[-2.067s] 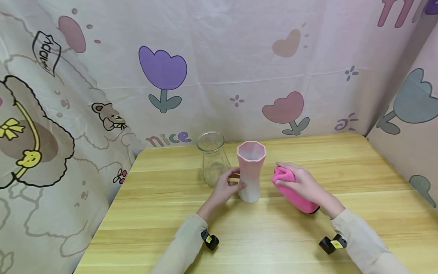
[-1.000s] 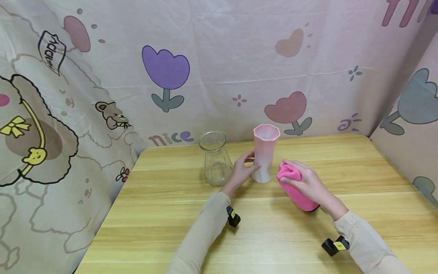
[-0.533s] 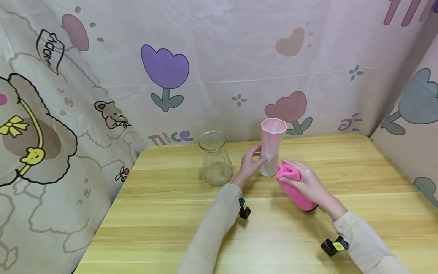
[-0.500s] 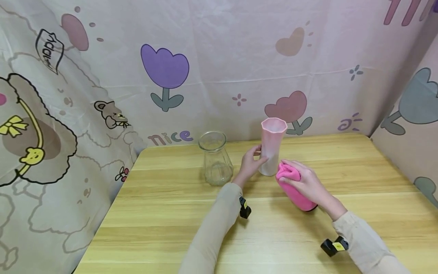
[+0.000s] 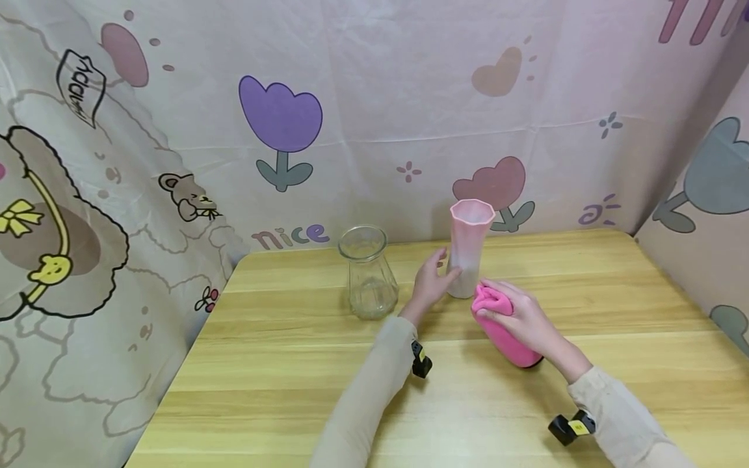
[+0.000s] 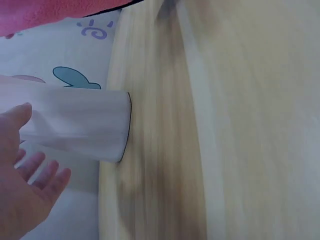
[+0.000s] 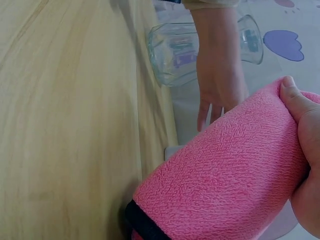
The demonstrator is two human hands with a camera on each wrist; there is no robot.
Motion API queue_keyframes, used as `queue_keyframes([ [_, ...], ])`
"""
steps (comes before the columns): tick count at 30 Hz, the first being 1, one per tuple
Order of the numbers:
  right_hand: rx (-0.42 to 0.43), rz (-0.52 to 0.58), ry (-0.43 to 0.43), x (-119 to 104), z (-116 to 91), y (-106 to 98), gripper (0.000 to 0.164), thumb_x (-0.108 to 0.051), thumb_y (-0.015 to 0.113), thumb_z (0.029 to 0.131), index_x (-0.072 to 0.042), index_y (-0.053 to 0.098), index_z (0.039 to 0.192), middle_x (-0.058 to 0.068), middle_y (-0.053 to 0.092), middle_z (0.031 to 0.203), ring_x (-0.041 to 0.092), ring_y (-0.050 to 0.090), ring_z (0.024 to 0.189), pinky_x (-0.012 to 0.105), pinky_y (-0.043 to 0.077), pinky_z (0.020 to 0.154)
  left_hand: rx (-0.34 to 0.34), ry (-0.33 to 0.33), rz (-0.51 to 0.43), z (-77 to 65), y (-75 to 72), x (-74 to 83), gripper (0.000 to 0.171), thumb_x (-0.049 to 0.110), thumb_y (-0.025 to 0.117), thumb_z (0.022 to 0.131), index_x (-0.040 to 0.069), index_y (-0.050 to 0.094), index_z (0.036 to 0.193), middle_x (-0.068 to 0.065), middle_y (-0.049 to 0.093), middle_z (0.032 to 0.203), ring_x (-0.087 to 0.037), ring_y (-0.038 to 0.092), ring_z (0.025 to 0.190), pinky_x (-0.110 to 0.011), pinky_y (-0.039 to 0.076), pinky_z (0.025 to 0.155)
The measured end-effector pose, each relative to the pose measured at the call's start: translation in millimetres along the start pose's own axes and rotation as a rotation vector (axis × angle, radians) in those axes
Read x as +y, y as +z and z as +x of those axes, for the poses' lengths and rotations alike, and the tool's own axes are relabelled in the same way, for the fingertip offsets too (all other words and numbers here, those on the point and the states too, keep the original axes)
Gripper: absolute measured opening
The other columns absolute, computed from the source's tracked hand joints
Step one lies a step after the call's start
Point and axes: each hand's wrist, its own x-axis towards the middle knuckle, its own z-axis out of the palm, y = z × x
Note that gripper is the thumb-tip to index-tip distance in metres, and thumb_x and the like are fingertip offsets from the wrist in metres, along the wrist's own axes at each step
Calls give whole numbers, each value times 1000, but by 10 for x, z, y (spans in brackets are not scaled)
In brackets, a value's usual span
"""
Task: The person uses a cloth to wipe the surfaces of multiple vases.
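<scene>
A pink-to-white vase (image 5: 468, 257) with an eight-sided rim stands upright toward the back of the table. Just left of it is my left hand (image 5: 431, 286), thumb in front of the vase wall. In the left wrist view the fingers (image 6: 47, 177) are spread and loose, clear of the vase's side; whether the thumb touches is hard to tell. My right hand (image 5: 529, 318) grips a folded bright pink towel (image 5: 506, 338) by its top, right of the vase's base. The right wrist view shows the towel's (image 7: 225, 170) terry surface and black edging, with the thumb pressed on it.
A clear glass vase (image 5: 372, 289) with a wide rim stands on the wooden table (image 5: 263, 364), left of the left hand. A printed cloth (image 5: 374, 78) hangs behind the table's back edge, and more patterned cloth hangs at both sides.
The pink vase has moved back and to the right with my left hand, and stands there now. The left fingers have since loosened from it. The right hand keeps the towel, nearly still.
</scene>
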Motion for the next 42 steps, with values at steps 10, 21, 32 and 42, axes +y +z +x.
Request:
queue_keyframes([
  [10,-19,10,26,3,-1,10,53,-13,72,76,3,53,123,23,54,121,39,50,111,54,41,91,10,-28,73,-245,-258,-73,57,29,64,84,9,43,133,-8,49,131,-23,51,113,-34,46,92],
  [21,-1,-3,10,3,-14,0,53,-11,73,74,3,54,121,22,55,119,38,51,109,52,41,90,-65,34,-26,-591,-482,-112,55,25,63,85,3,43,132,-11,52,125,-25,50,110,-40,46,91],
  [32,4,-10,5,14,-29,-24,53,-12,74,74,4,54,120,23,55,119,39,51,109,53,41,90,73,174,-111,-857,-804,-189,37,16,66,82,1,54,114,-16,60,106,-35,54,99,-51,47,82],
  [42,4,-5,15,16,-45,-39,53,-13,73,74,2,54,121,23,55,119,40,49,110,55,39,91,335,160,-162,-872,-1168,-275,26,11,71,78,-4,61,97,-18,63,90,-27,59,81,-32,53,70],
])
